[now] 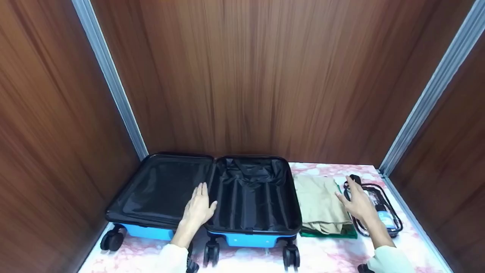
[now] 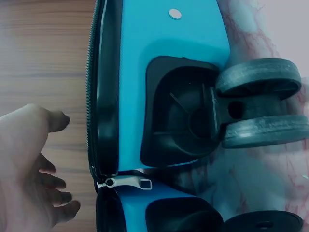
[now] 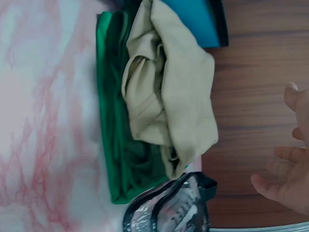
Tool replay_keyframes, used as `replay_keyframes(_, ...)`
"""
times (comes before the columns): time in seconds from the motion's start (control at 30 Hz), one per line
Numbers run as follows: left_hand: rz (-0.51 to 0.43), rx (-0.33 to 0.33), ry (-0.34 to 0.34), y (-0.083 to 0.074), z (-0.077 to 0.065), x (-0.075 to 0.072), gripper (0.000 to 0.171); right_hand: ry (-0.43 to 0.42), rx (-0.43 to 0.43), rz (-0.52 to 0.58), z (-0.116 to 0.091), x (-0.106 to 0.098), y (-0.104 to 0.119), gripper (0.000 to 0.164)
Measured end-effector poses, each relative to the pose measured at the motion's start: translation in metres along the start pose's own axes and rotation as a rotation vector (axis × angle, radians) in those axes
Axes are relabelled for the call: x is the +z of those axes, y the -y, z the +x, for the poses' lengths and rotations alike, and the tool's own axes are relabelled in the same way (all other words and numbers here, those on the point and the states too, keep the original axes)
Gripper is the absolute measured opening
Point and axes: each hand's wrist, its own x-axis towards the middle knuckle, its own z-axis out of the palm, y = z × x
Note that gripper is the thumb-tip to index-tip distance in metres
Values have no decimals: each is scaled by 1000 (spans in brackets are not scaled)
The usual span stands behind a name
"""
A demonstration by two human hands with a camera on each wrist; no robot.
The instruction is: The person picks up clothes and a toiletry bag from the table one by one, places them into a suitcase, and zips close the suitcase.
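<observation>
An opened suitcase [image 1: 253, 238] with a blue shell and black lining lies flat, its two halves side by side. My left hand [image 1: 197, 209] hovers near the seam between them, fingers straight and holding nothing. In the left wrist view, a zipper pull [image 2: 129, 182] hangs at the gap between the blue shells. My right hand [image 1: 359, 204] is held above the area between the folded beige garment [image 1: 318, 201] and a clear toiletry bag [image 1: 386, 218], its fingers extended and empty. Beneath the beige garment lies a folded green cloth [image 3: 113, 159].
The pink-and-white marbled tabletop [image 1: 333, 254] carries everything. A brown wood-grain panel [image 1: 250, 76] stands close behind the suitcase, with side panels left and right joined by metal posts [image 1: 113, 79]. Black caster wheels [image 1: 291, 256] stick out toward the front.
</observation>
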Motion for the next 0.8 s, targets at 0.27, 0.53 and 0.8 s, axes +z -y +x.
replay_keyframes(0.27, 16, -65, 49, 9, -1, 6, 54, 61, 44, 35, -6, 15, -27, 67)
replay_keyframes(0.53, 57, -95, 74, 16, 5, 15, 41, 174, 171, 99, -8, 31, -42, 64)
replay_keyframes(0.8, 60, -165, 97, 20, 7, 24, 48, 244, 257, 146, -1, 41, -44, 59)
